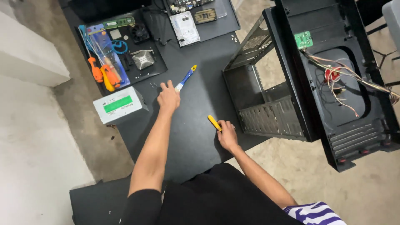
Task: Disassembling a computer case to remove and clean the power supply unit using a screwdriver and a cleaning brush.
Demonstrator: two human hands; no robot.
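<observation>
the left hand [168, 98] pinches the blue brush [186, 78], its handle angling up-right away, while the right hand [227, 134] holds a yellow tool [214, 123] on the bench [196, 137].

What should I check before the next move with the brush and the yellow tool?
1. Left hand on the brush: ok, fingers at its bristle end.
2. Brush lifted or lying on the black mat: cannot tell.
3. Right hand holding the yellow-handled tool: ok, handle sticks out of the fist.
4. Tool tip: cannot tell, hidden in the hand.
5. Open computer case within reach: ok, just right of the right hand.
6. Loose wires away from both hands: ok.
</observation>
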